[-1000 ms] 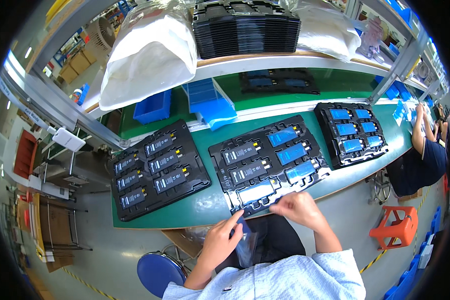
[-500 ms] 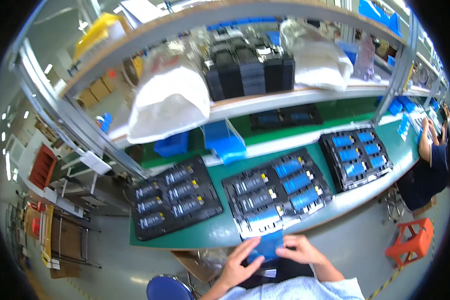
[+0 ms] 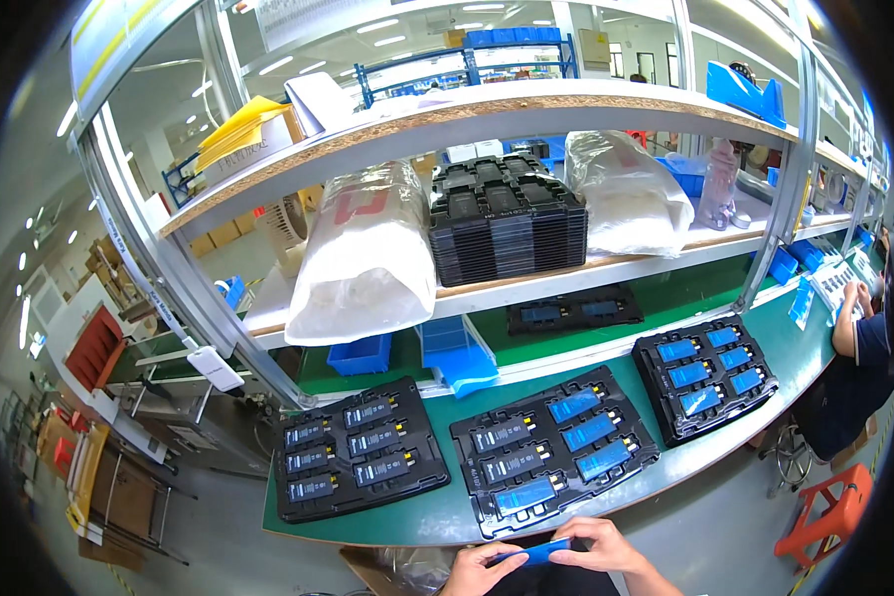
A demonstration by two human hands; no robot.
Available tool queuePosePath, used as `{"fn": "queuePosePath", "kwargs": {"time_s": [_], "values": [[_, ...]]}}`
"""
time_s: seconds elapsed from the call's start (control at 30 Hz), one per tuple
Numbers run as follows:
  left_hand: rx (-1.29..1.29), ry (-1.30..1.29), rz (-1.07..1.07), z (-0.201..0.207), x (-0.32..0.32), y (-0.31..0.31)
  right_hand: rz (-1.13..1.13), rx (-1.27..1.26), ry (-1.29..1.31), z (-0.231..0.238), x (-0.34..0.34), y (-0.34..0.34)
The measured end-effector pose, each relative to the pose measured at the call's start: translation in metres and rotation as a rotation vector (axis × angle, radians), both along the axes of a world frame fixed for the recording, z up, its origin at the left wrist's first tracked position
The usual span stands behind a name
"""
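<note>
- Your left hand [image 3: 479,574] and right hand [image 3: 606,549] share the grip, thumbs and fingers pinched closed on a flat blue piece [image 3: 538,552] (seen nearly edge-on, so its face is hard to read).
- That piece sits between your hands, at the near edge of the counter [image 3: 397,521].
- Just beyond your grip lies the middle black tray [image 3: 473,482], with two black-faced battery packs [image 3: 513,464] and four blue-faced battery packs [image 3: 588,430].
- Left of your grip, the left black tray [image 3: 344,443] carries six black-faced packs.
- Beyond and right of it, the right black tray [image 3: 661,402] carries six blue-faced ones.
</note>
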State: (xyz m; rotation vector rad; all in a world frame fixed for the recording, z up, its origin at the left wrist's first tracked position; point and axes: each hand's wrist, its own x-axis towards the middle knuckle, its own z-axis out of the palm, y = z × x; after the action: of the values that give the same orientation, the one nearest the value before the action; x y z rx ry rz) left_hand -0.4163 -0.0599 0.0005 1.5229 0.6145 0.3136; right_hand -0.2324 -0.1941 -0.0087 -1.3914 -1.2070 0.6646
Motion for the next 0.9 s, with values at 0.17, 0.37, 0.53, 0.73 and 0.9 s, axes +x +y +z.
{"fn": "queuePosePath", "kwargs": {"time_s": [0.17, 0.37, 0.53, 0.73, 0.9], "values": [[-0.327, -0.200, 0.012, -0.007, 0.004, -0.004, -0.102, -0.136, 0.129, -0.024, -0.001, -0.004], [-0.322, -0.191, 0.080, -0.023, 0.006, 0.004, -0.129, -0.088, 0.222, -0.022, -0.003, 0.006], [-0.168, -0.070, 0.095, -0.003, 0.007, 0.009, -0.163, -0.039, 0.281, -0.029, -0.003, 0.010], [0.633, 0.072, 0.070, -0.023, 0.000, 0.028, -0.248, -0.083, -0.080, 0.001, 0.010, 0.020], [0.877, 0.119, 0.221, -0.012, 0.012, 0.055, -0.378, -0.174, 0.375, 0.006, 0.055, 0.049]]}}
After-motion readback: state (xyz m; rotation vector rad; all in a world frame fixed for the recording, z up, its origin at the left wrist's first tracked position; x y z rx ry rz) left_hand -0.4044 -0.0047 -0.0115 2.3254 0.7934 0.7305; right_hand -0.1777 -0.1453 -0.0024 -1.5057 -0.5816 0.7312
